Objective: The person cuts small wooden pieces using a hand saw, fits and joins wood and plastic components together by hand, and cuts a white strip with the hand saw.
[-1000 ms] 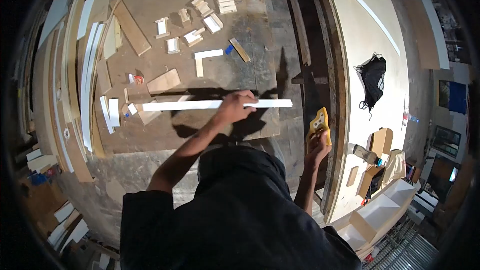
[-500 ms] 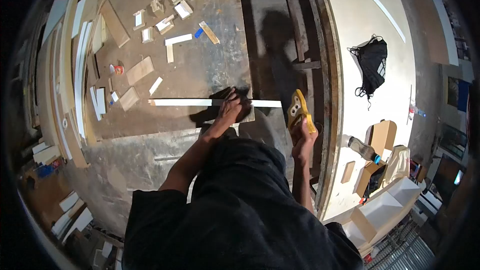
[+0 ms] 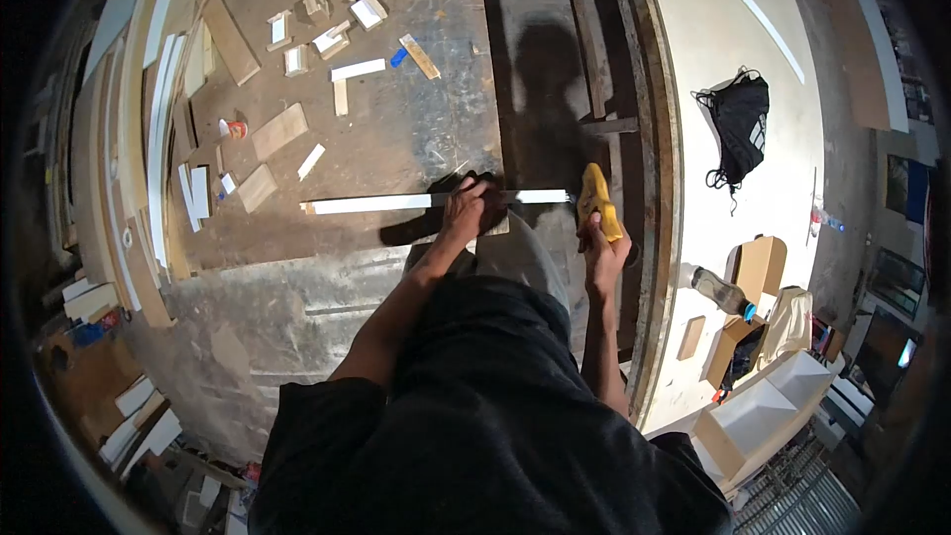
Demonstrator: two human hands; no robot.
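A long white strip (image 3: 381,204) lies across the brown work surface (image 3: 396,154), its right end sticking out past the surface's edge. My left hand (image 3: 466,210) presses on the strip near that edge, fingers bent over it. To the right, my right hand (image 3: 602,246) is wrapped round the yellow handle (image 3: 596,200) of a tool. The handle is beside the strip's right end; the rest of the tool cannot be made out.
Small wood blocks (image 3: 331,40) and offcuts lie at the upper left, long boards (image 3: 129,159) further left. On the pale panel (image 3: 693,0) at right are a black bag (image 3: 736,129), a bottle (image 3: 721,292) and cardboard (image 3: 758,272). Dark beams run between the two surfaces.
The strip has shifted, and its end now overhangs the surface's edge. My left hand has come to that edge. My right hand has brought the yellow-handled tool left, near the strip's end.
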